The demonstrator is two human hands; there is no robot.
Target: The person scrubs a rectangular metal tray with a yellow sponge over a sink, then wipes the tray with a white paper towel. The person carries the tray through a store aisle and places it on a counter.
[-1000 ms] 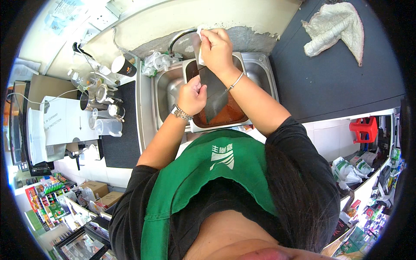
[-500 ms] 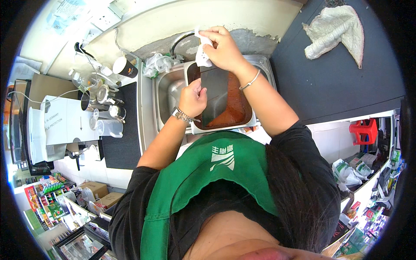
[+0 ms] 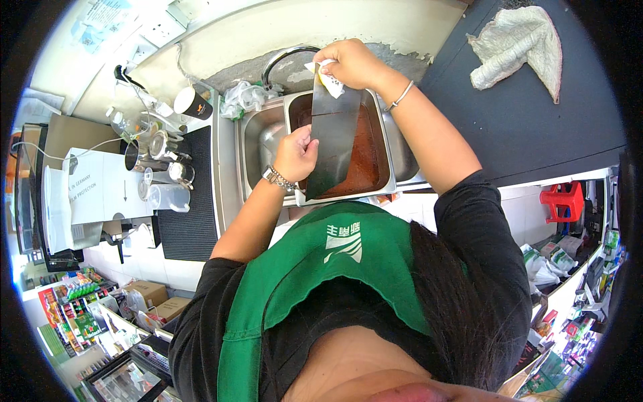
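Observation:
A dark, flat rectangular panel hangs tilted over a metal pan with a reddish-brown inside. My left hand is closed at the panel's left edge, fingers mostly hidden behind it. At the panel's far end, my right hand is closed on a crumpled white wipe with a yellow patch. The wipe lies against the panel's upper corner. Underneath, the pan rests across a stainless-steel sink, and the curved faucet rises behind.
Clear plastic bags sit at the sink's back left. Metal and clear pitchers stand by a black ribbed mat, with a dark paper cup behind. A pale cloth lies on the dark counter at right.
My right hand and the wipe have shifted slightly right at the panel's far end. The panel's far end shows higher and its face is turned more toward me. My left hand has barely moved.

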